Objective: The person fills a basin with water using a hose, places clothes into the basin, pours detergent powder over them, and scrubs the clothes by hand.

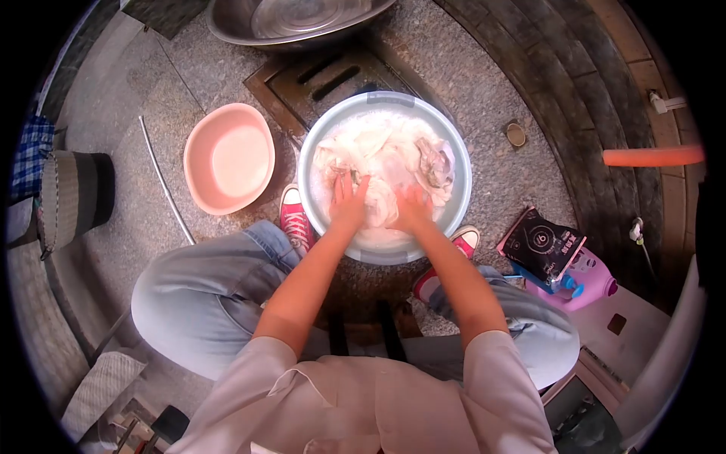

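A round pale-blue basin [306, 170] sits between my feet, holding soapy water and a heap of wet, pale cloth [374, 144]. My left hand [348, 200] presses on the cloth left of the middle, fingers stretched and apart. Close by on the right, my right hand [413, 207] lies on the same heap with its fingers spread, their tips partly lost in the suds. Between the two hands a fold of cloth bulges up. A greyish, patterned bit of fabric [435, 163] shows near the basin's right wall.
A pink basin [229, 159] stands on the stone floor at left. Behind is a metal tub [302, 34] beside a slotted drain cover [325, 79]. At right are a black packet [541, 242] and a purple jug [594, 280]. A woven basket [72, 197] stands far left.
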Demonstrator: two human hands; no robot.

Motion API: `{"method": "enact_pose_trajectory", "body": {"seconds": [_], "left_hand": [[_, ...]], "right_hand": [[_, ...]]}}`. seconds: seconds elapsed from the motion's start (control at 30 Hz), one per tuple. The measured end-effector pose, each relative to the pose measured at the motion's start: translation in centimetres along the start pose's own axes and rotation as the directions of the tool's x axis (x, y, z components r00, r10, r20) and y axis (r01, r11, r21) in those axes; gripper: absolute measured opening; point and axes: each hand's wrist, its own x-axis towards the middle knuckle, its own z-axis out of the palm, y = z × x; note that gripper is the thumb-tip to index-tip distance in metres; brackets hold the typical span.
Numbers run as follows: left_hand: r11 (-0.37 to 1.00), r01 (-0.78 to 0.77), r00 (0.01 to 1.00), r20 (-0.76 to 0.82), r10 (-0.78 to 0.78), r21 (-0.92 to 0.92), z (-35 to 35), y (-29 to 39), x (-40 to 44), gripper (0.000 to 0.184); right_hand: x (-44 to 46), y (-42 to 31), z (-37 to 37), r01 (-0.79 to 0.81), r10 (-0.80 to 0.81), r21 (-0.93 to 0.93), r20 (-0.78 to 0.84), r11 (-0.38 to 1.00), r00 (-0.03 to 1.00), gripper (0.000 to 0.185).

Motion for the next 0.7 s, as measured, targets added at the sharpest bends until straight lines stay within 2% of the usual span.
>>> {"method": "enact_pose_trajectory", "body": {"seconds": [0.03,0.07,0.1,0.13,0.17,0.2,0.23,0.27,0.3,0.33,0.37,0.43,0.47,0.5,0.53,0.57,0.6,0.63,0.7], "left_hand": [[0.999,0.017,0.999,0.029,-0.018,0.041,0.7,-0.3,0.1,0.07],[0.999,0.017,0.999,0.034,-0.018,0.043,0.2,-0.2,0.3,0.07],[0.996,0.087,0.988,0.128,-0.086,-0.006,-0.2,-0.2,0.6,0.062],[0.986,0.162,0.963,0.223,-0.147,-0.047,-0.4,-0.3,1.1,0.056],[0.986,0.163,0.962,0.227,-0.148,-0.046,0.0,-0.9,1.7,0.056],[0.989,0.147,0.966,0.218,-0.139,-0.022,0.7,-1.6,2.5,0.044],[0.991,0.131,0.969,0.209,-0.129,0.003,1.5,-2.3,3.1,0.035],[0.991,0.131,0.969,0.21,-0.129,0.004,1.2,-2.3,3.5,0.035],[0.985,0.173,0.965,0.203,-0.166,-0.016,0.9,-2.3,3.6,0.027],[0.976,0.217,0.959,0.197,-0.206,-0.036,0.6,-2.3,3.5,0.023],[0.975,0.218,0.958,0.198,-0.208,-0.034,0.5,-2.5,3.5,0.023],[0.955,0.226,0.96,0.21,-0.185,-0.193,-0.1,-2.9,3.7,0.036],[0.956,0.22,0.962,0.203,-0.18,-0.195,-0.8,-3.1,4.2,0.036],[0.94,0.183,0.947,0.309,-0.091,-0.286,-1.8,-3.4,4.7,0.041],[0.913,0.157,0.916,0.401,0.008,-0.376,-2.9,-3.5,4.9,0.047],[0.914,0.155,0.917,0.399,0.009,-0.375,-4.4,-3.2,4.7,0.047],[0.848,0.123,0.927,0.364,0.087,-0.515,-6.0,-2.9,4.3,0.048],[0.761,0.087,0.935,0.317,0.16,-0.643,-7.3,-2.6,4.2,0.049],[0.775,0.044,0.952,0.261,0.158,-0.631,-8.4,-2.7,4.8,0.047]], "right_hand": [[0.8,0.2,0.2,0.0,0.0,0.004,0.004,1.0,1.0,0.086],[2.1,0.5,0.4,-0.03,0.029,0.012,0.097,0.999,0.995,0.069],[3.0,0.8,0.8,-0.06,0.056,0.016,0.19,0.998,0.98,0.054],[3.5,1.1,1.5,-0.061,0.057,0.017,0.194,0.998,0.979,0.054],[4.0,1.4,2.4,-0.054,0.051,0.01,0.161,0.999,0.986,0.039],[4.5,1.7,3.0,-0.047,0.046,0.002,0.127,0.999,0.991,0.027],[5.0,2.1,3.6,-0.047,0.046,0.003,0.13,0.999,0.99,0.027],[5.3,2.6,4.0,-0.086,0.077,0.084,0.094,0.993,0.993,0.024],[5.6,3.2,4.4,-0.12,0.11,0.164,0.064,0.979,0.992,0.022],[5.8,3.7,4.8,-0.118,0.108,0.163,0.069,0.979,0.992,0.022],[6.2,4.0,4.6,-0.108,0.099,0.165,0.062,0.98,0.993,0.022],[6.3,4.4,4.3,-0.101,0.095,0.17,0.042,0.98,0.995,0.022],[5.3,4.2,3.0,0.002,0.022,0.194,-0.123,0.981,0.992,0.024],[4.1,3.9,1.5,0.107,-0.048,0.2,-0.281,0.974,0.959,0.027],[3.1,3.7,-0.2,0.108,-0.048,0.199,-0.283,0.974,0.958,0.027],[2.1,3.5,-2.1,0.161,-0.096,0.337,-0.199,0.928,0.975,0.032],[1.2,3.4,-3.6,0.196,-0.156,0.473,-0.123,0.859,0.98,0.039],[0.7,3.3,-4.5,0.197,-0.155,0.473,-0.128,0.859,0.98,0.039],[0.0,3.2,-6.2,0.336,-0.256,0.499,-0.223,0.799,0.941,0.047]]}}
